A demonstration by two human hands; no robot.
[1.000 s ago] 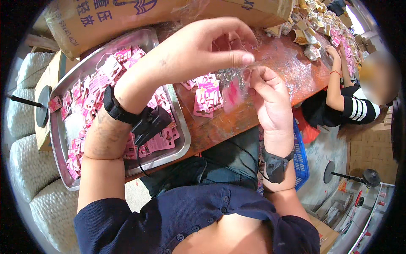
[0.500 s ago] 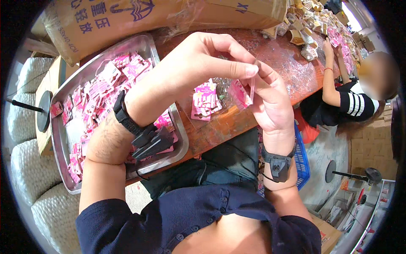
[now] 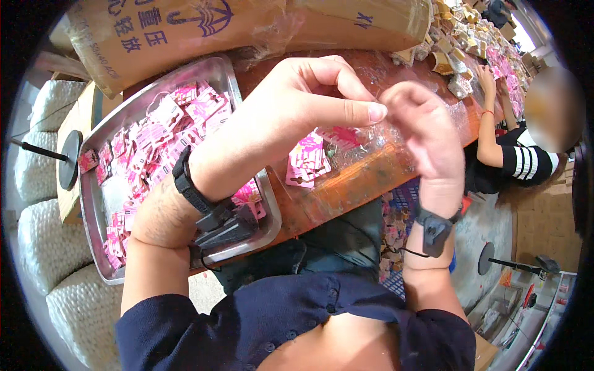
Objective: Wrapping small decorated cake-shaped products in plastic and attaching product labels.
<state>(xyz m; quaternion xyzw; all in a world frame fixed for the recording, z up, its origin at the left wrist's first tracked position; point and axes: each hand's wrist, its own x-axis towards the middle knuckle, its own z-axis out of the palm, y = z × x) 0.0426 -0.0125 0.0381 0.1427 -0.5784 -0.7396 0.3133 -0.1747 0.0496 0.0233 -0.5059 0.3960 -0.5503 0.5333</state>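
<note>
My left hand (image 3: pixel 315 93) is raised over the table edge, thumb and forefinger pinched together; what lies between them, if anything, is too small to make out. Right beside those fingertips, my right hand (image 3: pixel 436 139) has curled fingers smeared by motion, so its grip does not show. A pink printed card (image 3: pixel 341 136), blurred, appears just below my left thumb; whether it is held or loose I cannot tell. Several pink and white cards (image 3: pixel 304 162) lie in a small pile on the wooden table (image 3: pixel 352 176). To the left, a metal tray (image 3: pixel 272 216) holds many more pink cards (image 3: pixel 154 133).
A large cardboard box (image 3: pixel 260 28) stands along the far side. Small brown and whitish pieces (image 3: pixel 455 55) are heaped at the far right, where another person (image 3: pixel 516 148) works with pink items. A blue basket (image 3: pixel 399 213) sits below the table edge; white bundles (image 3: pixel 46 179) line the left.
My right hand has moved right and turned, no longer visibly holding the pink card in clear plastic. A pink card now shows lower, near the small pile. My left hand has shifted slightly right.
</note>
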